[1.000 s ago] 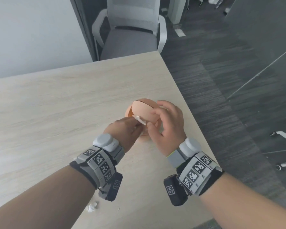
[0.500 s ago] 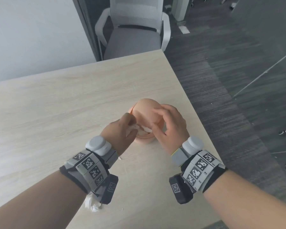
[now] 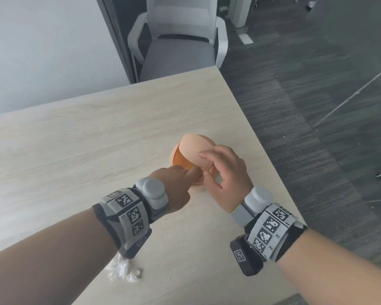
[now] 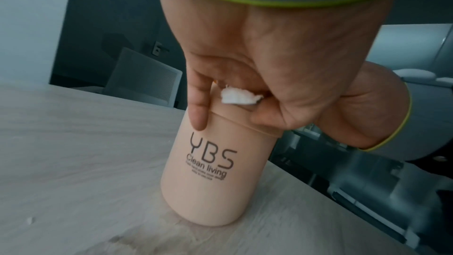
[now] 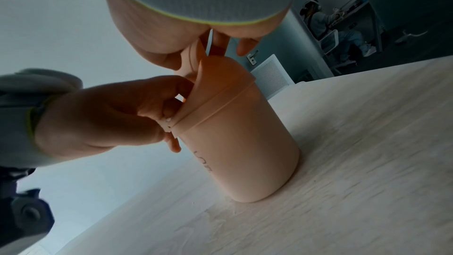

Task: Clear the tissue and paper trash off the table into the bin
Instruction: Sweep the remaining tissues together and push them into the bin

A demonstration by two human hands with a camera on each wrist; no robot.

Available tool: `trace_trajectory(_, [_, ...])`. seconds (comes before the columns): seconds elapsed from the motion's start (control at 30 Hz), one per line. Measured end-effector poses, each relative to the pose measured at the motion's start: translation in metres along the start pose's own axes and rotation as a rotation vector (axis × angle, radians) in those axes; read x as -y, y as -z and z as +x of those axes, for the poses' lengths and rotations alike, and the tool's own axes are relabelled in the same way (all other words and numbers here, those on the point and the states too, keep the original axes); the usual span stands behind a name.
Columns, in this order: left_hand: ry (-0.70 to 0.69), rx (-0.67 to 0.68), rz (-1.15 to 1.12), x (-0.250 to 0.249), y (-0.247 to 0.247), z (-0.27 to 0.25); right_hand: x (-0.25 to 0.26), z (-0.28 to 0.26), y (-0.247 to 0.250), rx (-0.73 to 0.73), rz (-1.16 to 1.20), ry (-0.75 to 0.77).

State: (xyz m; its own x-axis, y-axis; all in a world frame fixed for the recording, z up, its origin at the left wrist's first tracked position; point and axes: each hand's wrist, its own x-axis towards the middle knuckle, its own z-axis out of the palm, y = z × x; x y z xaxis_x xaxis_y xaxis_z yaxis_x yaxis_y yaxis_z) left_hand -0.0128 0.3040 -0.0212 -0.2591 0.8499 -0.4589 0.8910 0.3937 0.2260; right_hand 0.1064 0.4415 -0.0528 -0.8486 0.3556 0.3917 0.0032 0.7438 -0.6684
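A small peach bin [image 3: 186,148] with a swing lid [image 3: 194,150] stands near the table's right edge. My right hand [image 3: 207,166] grips the lid between thumb and fingers and holds it tilted, so the orange inside shows. My left hand [image 3: 195,173] is at the rim under the lid. In the left wrist view it pinches a white tissue scrap [image 4: 239,98] against the bin [image 4: 215,172], one finger down the side. A crumpled white tissue [image 3: 123,271] lies on the table [image 3: 75,150] beside my left wrist. In the right wrist view the left fingers reach into the gap under the lid [image 5: 220,77].
A grey and white office chair [image 3: 180,40] stands at the table's far end. The table's right edge drops to dark carpet [image 3: 306,128] just beyond the bin. A tiny white crumb [image 4: 29,220] lies on the tabletop. A person sits at a desk far behind [image 5: 326,24].
The lid has swung up from nearly flat, showing the orange inside. My left hand has pushed the tissue down to the rim, so the head view no longer shows it.
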Motion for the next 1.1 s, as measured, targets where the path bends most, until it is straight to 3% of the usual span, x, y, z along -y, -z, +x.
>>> trace_trajectory(0.13, [0.042, 0.167, 0.127, 0.003, 0.005, 0.009, -0.001, -0.001, 0.002, 0.018, 0.008, 0.017])
trace_trajectory(0.2, [0.019, 0.142, 0.175, 0.003, 0.005, 0.013, -0.001, -0.002, 0.002, 0.023, 0.016, 0.020])
trace_trajectory(0.33, [0.034, -0.062, 0.158, 0.004, 0.002, 0.004, 0.000, -0.003, 0.002, 0.013, 0.009, 0.026])
trace_trajectory(0.47, [-0.066, -0.401, 0.009, 0.019, -0.003, -0.017, 0.001, -0.003, 0.002, 0.013, 0.005, 0.052])
trace_trajectory(0.53, [0.020, -0.544, -0.119, 0.032, -0.009, -0.022, 0.002, -0.004, 0.003, 0.011, 0.016, 0.069])
trace_trajectory(0.63, [0.127, -0.622, -0.296, 0.041, -0.017, -0.027, 0.004, -0.004, 0.003, -0.001, 0.028, 0.082])
trace_trajectory(0.8, [-0.112, -0.552, -0.057, 0.030, -0.041, -0.032, 0.006, -0.004, 0.001, 0.014, 0.029, 0.092])
trace_trajectory(0.97, [-0.092, -0.373, 0.132, 0.022, -0.025, -0.017, 0.008, -0.005, -0.002, 0.031, 0.013, 0.105])
trace_trajectory(1.1, [-0.165, -0.286, 0.028, 0.025, -0.002, 0.000, 0.004, -0.006, -0.002, 0.028, 0.036, 0.091])
